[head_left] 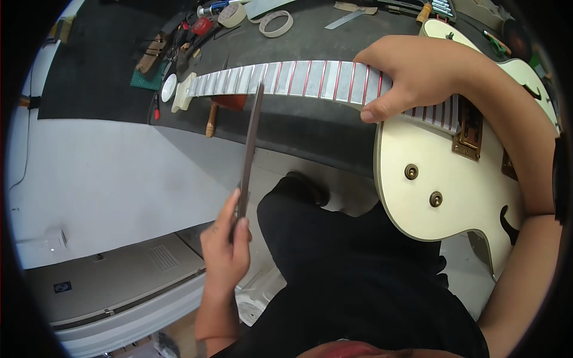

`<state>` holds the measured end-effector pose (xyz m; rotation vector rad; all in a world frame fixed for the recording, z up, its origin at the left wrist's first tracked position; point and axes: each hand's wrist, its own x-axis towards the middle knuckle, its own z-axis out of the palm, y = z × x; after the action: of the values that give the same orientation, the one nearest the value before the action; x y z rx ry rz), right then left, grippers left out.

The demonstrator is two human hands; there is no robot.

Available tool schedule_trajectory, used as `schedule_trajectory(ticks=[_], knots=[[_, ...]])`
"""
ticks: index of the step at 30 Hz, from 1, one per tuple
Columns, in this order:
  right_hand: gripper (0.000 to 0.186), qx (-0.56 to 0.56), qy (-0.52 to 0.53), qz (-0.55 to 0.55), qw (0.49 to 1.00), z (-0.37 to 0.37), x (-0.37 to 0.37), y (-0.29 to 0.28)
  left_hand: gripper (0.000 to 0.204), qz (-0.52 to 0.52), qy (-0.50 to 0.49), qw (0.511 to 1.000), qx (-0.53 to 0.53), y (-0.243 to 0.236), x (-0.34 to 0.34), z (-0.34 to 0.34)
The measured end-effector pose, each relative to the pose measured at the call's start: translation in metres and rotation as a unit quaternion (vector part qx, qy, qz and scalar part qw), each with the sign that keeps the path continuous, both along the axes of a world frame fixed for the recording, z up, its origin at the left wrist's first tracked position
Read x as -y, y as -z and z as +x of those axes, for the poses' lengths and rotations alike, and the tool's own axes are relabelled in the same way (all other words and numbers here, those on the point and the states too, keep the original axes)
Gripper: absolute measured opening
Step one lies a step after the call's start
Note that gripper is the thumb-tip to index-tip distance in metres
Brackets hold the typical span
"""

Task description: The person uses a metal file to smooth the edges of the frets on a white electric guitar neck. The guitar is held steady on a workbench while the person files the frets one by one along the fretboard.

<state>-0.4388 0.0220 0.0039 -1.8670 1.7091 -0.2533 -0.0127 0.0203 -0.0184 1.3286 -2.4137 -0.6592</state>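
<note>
My left hand (227, 250) grips the lower end of a long, narrow, dark file (250, 143). Its far tip lies at the near edge of a guitar neck (328, 80). Pale silvery strips cover the fretboard between the frets; several frets toward the body look red, those nearer the headstock (182, 95) silver. Wrapped over the neck near the body is my right hand (412, 74), thumb on the near side, other fingers hidden beyond the far edge. The cream guitar body (412, 206) sits at the right, with bronze-coloured knobs and pickup frames.
A dark mat (334, 131) covers the bench. Tape rolls (276, 24), pliers-like tools and a green cutting mat (146, 80) lie toward the back left. Under the neck is a wooden-handled tool (212, 119). A metal strip (345, 19) lies at the back.
</note>
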Motion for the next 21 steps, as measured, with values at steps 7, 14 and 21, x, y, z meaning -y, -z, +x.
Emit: schedule_trajectory(ticks=[7, 14, 21], knots=[[0.063, 0.028, -0.028, 0.000, 0.999, 0.005, 0.005, -0.004, 0.038, -0.090, 0.039, 0.995, 0.020, -0.028, 0.100, -0.123], [0.064, 0.012, -0.022, 0.028, 0.999, -0.001, 0.006, -0.003, 0.053, -0.089, 0.019, 0.992, 0.088, -0.006, 0.005, -0.011], [0.065, 0.020, -0.026, -0.004, 0.999, 0.000, 0.003, -0.002, 0.051, -0.158, 0.074, 0.982, 0.071, -0.029, 0.075, -0.099]])
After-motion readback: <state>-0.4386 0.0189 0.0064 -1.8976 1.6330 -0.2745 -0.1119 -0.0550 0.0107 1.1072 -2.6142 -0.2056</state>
